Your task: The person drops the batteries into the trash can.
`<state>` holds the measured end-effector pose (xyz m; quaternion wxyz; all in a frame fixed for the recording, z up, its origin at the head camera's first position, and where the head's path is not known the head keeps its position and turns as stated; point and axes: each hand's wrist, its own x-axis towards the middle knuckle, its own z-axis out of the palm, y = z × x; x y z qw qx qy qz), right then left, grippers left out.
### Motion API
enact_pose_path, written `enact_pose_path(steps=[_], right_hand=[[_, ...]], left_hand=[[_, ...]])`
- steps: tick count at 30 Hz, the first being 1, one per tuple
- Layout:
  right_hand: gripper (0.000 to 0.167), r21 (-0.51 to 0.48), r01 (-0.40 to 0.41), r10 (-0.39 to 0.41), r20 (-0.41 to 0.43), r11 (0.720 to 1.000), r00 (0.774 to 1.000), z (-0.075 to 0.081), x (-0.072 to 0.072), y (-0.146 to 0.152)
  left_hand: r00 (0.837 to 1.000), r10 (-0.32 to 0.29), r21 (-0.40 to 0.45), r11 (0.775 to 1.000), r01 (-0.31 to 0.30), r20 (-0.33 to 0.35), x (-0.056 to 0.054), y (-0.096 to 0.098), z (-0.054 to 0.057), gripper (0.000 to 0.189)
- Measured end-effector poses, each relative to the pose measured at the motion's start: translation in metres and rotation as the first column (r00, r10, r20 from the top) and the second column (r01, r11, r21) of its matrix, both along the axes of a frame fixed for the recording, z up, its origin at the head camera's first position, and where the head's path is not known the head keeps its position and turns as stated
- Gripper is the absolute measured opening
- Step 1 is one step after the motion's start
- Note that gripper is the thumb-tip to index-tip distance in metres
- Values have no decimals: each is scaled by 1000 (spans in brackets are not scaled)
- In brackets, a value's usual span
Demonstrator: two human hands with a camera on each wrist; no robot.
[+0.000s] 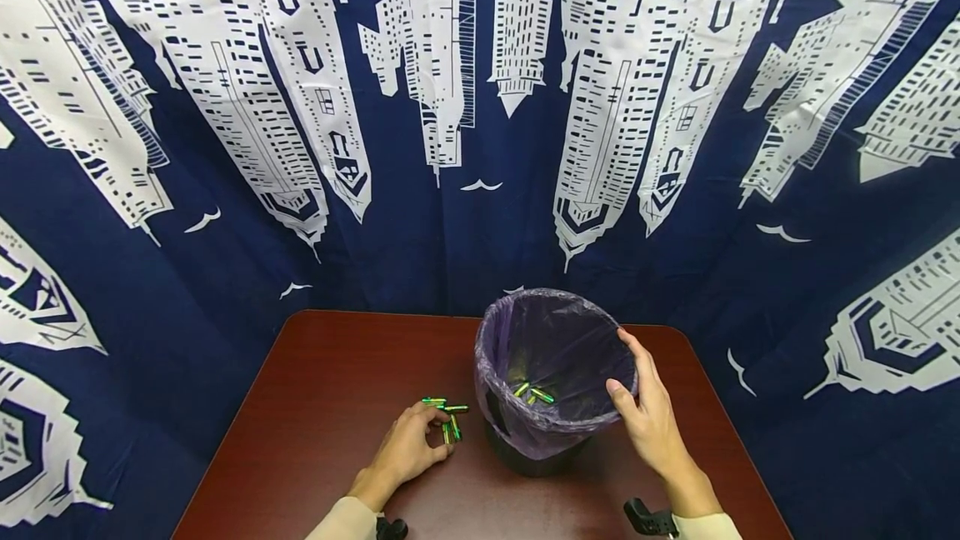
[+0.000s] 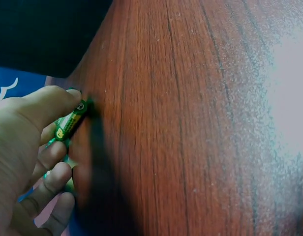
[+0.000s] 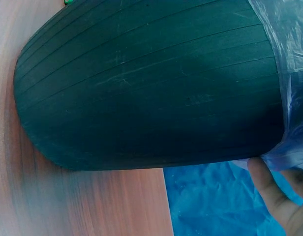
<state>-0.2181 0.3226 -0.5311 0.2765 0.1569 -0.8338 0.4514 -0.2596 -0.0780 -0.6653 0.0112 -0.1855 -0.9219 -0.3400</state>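
A dark trash bin (image 3: pixel 141 98), lined with a thin purple bag (image 1: pixel 517 432), stands on the table. Several green and yellow batteries (image 1: pixel 542 395) lie at its bottom in the head view. My right hand (image 1: pixel 651 419) grips the bin's rim on the right side, thumb and fingers at the bag's folded edge. Left of the bin, my left hand (image 1: pixel 408 444) is down at a small group of loose batteries (image 1: pixel 455 408). In the left wrist view its thumb and fingers pinch a green battery (image 2: pixel 71 121); the other batteries behind it are partly hidden by the fingers.
The reddish-brown wooden table (image 1: pixel 337 373) has its far edge against a navy curtain (image 1: pixel 405 248) printed with white buildings. Beyond the table's edge in the right wrist view is blue fabric (image 3: pixel 215 201). Each wrist wears a black strap.
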Motion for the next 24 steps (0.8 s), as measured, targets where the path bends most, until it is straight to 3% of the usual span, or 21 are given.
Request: enact_pose_path(steps=[11, 24], right_hand=[[78, -19, 0, 0, -7, 1000, 1000, -2, 2, 0], [78, -15, -7, 7, -9, 1000, 1000, -3, 1, 1]], left_hand=[[1000, -10, -27, 1000, 11, 29, 3, 0, -1, 49], [999, -47, -56, 997, 47, 1, 1, 0, 2, 49]])
